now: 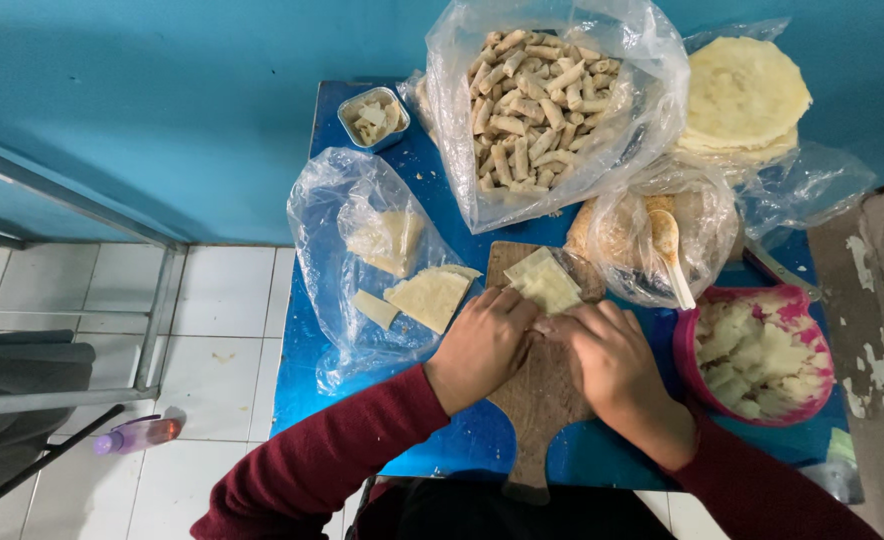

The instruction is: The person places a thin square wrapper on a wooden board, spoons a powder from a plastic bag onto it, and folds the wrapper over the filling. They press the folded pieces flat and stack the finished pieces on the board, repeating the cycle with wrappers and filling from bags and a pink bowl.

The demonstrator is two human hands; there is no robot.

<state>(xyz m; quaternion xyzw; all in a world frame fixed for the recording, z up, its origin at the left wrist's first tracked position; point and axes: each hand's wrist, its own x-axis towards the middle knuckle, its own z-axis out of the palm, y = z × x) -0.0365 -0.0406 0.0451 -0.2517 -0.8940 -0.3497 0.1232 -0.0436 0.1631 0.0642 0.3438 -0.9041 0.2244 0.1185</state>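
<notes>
My left hand (482, 345) and my right hand (612, 355) lie side by side on a wooden cutting board (537, 400), both pressing the near end of a pale dough wrapper (544, 280). The fingers of both hands curl over the wrapper where it is being rolled; what lies inside is hidden. The far end of the wrapper lies flat on the board. Cut wrapper pieces (427, 297) rest on a clear plastic bag (332, 290) just left of the board.
On the blue table (302, 370): a big clear bag of finished rolls (532, 100), a small metal tin (372, 115), a stack of round wrappers (742, 95), a bag of crumbs with a wooden spoon (670, 255), a pink bowl of pale chunks (690, 375). A bottle (137, 435) lies on the tiled floor.
</notes>
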